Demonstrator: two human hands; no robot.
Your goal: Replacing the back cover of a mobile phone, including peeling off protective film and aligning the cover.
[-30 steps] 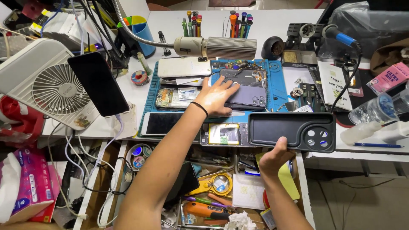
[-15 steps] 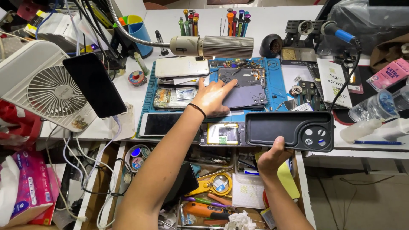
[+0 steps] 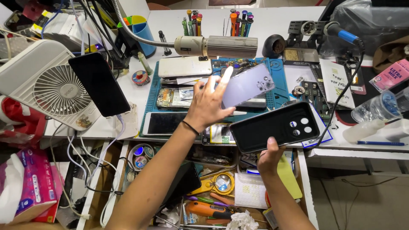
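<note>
The phone case [image 3: 275, 127] looks like matt black plastic; the lavender phone back [image 3: 247, 85] is smooth with a soft sheen. The blue work mat [image 3: 150, 104] looks rubbery and the white fan [image 3: 47, 87] plastic.

Lighting: bright, even, from overhead; white surface [image 3: 272, 21] near glare. Shadows: soft, short; the open drawer [image 3: 213, 187] dimmer. Focus: sharp overall; raised left hand [image 3: 208, 102] slightly motion-blurred. Edges: mild wide-angle bowing.

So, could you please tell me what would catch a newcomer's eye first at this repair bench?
Probably the pale purple phone, lifted in the left hand above the blue work mat at the centre. Just below it, the right hand holds a black phone case by its lower edge. At far left stands a white fan with a dark phone leaning on it.
</note>
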